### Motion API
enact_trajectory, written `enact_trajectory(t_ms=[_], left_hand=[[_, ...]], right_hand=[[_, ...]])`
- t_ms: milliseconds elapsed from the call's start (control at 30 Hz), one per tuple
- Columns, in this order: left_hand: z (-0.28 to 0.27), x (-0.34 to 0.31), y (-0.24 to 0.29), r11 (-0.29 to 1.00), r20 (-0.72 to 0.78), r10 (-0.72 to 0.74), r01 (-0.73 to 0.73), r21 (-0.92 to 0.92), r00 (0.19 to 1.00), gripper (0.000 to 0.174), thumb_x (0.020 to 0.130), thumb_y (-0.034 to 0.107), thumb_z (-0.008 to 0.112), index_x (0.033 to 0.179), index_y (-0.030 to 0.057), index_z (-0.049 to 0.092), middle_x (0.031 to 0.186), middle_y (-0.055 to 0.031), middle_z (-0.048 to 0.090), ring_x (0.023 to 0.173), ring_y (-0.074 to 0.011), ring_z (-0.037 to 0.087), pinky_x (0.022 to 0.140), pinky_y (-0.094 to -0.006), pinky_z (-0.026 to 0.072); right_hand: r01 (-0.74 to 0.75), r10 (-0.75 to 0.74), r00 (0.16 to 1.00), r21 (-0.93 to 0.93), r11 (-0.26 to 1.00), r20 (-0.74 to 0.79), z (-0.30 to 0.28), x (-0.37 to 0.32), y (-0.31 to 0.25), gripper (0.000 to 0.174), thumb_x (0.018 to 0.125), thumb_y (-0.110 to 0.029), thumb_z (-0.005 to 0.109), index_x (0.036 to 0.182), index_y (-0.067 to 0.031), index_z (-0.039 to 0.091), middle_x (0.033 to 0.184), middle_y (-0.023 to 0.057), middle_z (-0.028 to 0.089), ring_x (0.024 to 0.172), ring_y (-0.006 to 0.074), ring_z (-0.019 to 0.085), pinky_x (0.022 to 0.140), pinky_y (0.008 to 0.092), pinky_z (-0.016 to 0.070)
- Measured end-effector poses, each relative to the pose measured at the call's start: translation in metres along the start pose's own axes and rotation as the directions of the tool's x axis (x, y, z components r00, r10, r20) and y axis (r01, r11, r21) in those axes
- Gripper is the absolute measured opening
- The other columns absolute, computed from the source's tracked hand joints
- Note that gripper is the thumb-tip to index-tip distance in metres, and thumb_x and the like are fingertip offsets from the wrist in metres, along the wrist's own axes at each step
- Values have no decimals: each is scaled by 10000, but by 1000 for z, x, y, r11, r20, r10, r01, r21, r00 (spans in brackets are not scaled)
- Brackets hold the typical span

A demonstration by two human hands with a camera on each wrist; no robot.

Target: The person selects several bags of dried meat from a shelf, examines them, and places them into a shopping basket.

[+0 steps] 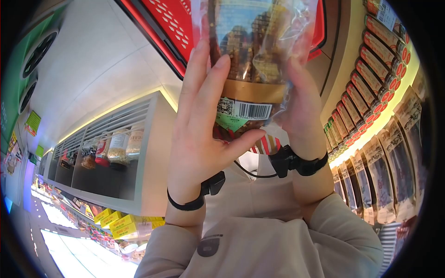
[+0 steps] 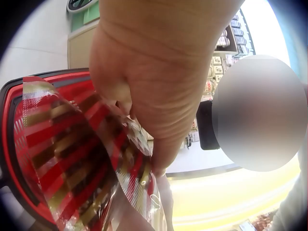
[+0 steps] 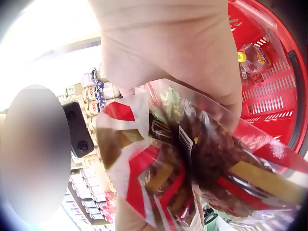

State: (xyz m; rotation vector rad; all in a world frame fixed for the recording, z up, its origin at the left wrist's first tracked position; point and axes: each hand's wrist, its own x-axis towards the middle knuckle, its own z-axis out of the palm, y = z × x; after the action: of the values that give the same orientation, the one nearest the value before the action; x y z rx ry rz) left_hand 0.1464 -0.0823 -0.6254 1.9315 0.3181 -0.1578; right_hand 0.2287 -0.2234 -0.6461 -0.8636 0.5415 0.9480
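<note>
A clear plastic snack bag (image 1: 252, 69) of brown, chunky pieces is raised before my chest in the head view. It has a gold band, a barcode label and a small green sticker; its top runs out of frame. My left hand (image 1: 197, 111) holds its left side, fingers stretched up along the front and thumb across the lower end. My right hand (image 1: 303, 111) grips the right edge, thumb at the front, other fingers hidden behind. Red, white and gold stripes mark the bag (image 2: 72, 159) in the left wrist view. The right wrist view shows the bag's (image 3: 159, 168) crinkled, striped end.
Beyond the bag is a red shopping basket (image 1: 174, 28), with a clear package (image 3: 255, 58) inside. Rows of jars (image 1: 361, 92) and upright packets (image 1: 387, 162) line the right shelves. To the left stand a grey shelf unit (image 1: 148, 153) and yellow boxes (image 1: 125, 225).
</note>
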Motion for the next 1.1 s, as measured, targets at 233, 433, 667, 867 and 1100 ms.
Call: enact_trajectory(t_ms=[233, 433, 667, 867, 1100], left_hand=[[11, -2, -2, 984, -106, -150, 138, -109, 983, 1056, 563, 146, 854, 1406, -6, 237, 1425, -213, 283, 1314, -316, 328, 998, -392, 379], [20, -3, 5, 675, -29, -591, 474, -565, 806, 840, 652, 62, 801, 1336, 2, 317, 1076, -87, 545, 951, -179, 570, 764, -319, 502], [-6, 3, -13, 631, 99, -555, 496, -597, 826, 390, 806, 18, 650, 1156, -5, 480, 1083, -70, 573, 956, -159, 572, 840, -286, 459], [-16, 19, -24, 319, 138, -526, 345, -883, 839, 442, 833, -11, 577, 1255, 5, 445, 1108, -88, 581, 995, -194, 577, 845, -327, 471], [-5, 21, -22, 287, 102, -578, 318, -904, 810, 372, 874, 28, 511, 1238, -17, 449, 1148, -113, 580, 1010, -192, 582, 893, -342, 453]], right_hand=[[35, -35, 999, -12, 999, 7, -6, 2, 2, 640, 901, -260, 510, 1425, -15, 236, 1393, 90, 372, 1283, 185, 343, 1064, 331, 239], [6, -7, 1000, -34, 999, -19, -18, 10, 4, 587, 875, -133, 559, 1391, -1, 313, 1315, 95, 462, 1215, 171, 424, 1027, 321, 306], [15, -17, 1000, -270, 963, -6, -23, 6, -6, 584, 852, -65, 609, 1374, -21, 353, 1174, 62, 557, 1072, 132, 528, 903, 285, 428], [-105, 177, 976, -441, 891, 125, -8, -5, -21, 603, 810, -64, 652, 1344, 3, 381, 1158, 64, 547, 1076, 137, 504, 912, 289, 408], [-28, 76, 989, -345, 938, 127, -24, 5, -6, 708, 804, -7, 645, 1400, 5, 264, 1235, 112, 506, 1068, 156, 511, 884, 288, 443]])
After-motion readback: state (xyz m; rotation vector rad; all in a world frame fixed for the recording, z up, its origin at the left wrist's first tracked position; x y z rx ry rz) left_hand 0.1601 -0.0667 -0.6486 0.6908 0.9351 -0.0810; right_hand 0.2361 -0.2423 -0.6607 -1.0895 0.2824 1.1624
